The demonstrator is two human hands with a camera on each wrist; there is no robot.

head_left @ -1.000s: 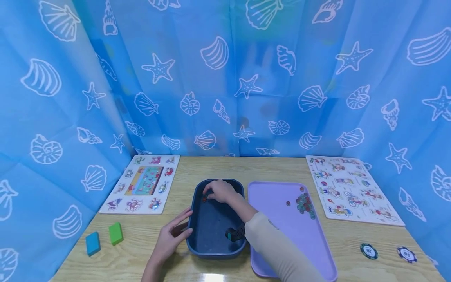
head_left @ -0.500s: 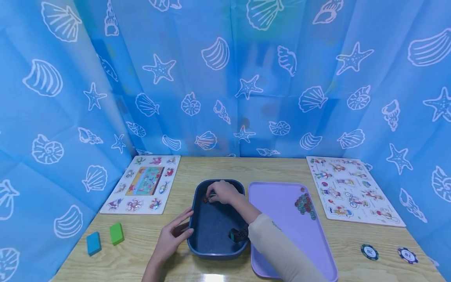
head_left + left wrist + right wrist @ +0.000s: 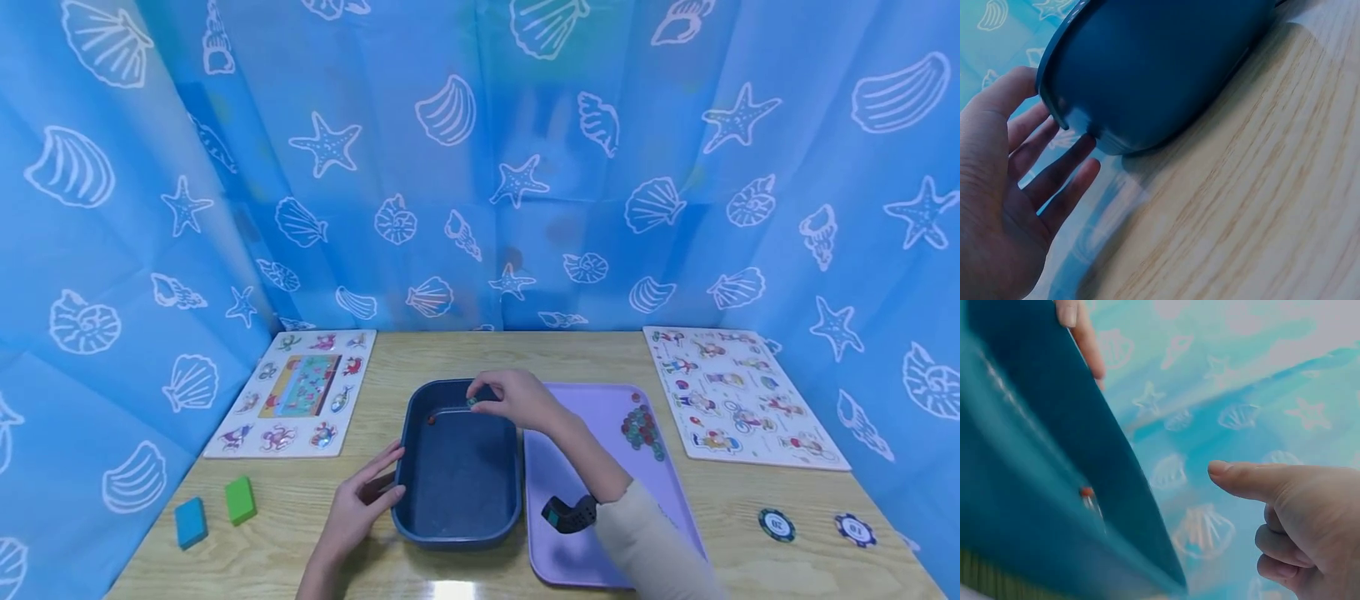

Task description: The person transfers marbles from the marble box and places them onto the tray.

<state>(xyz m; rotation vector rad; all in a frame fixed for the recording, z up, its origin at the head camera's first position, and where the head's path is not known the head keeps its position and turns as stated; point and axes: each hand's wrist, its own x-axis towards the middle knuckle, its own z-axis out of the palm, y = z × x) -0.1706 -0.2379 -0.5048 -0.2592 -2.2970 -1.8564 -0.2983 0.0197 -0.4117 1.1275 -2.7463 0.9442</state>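
Observation:
My right hand (image 3: 521,404) pinches a small green marble (image 3: 472,401) between thumb and fingertips, over the far right part of a dark blue bin (image 3: 457,539). In the right wrist view the thumb points out straight and the other fingers are curled; the marble is hidden there. A single red marble (image 3: 431,419) lies in the bin near its far left corner. My left hand (image 3: 356,507) rests against the bin's left side, its thumb at the rim and its spread fingers (image 3: 1063,169) along the outer wall.
A purple tray (image 3: 573,560) right of the bin bears several red and green marbles (image 3: 639,427). Puzzle boards (image 3: 351,346) (image 3: 708,446) lie at back left and right. Blue (image 3: 191,522) and green blocks (image 3: 241,500) lie left, two poker chips (image 3: 776,525) right. A curtain (image 3: 480,167) hangs behind.
My right hand has picked up the green marble and lifted it up and rightward from beside the red one. A red marble on the tray has rolled right into the group. Left hand stays put.

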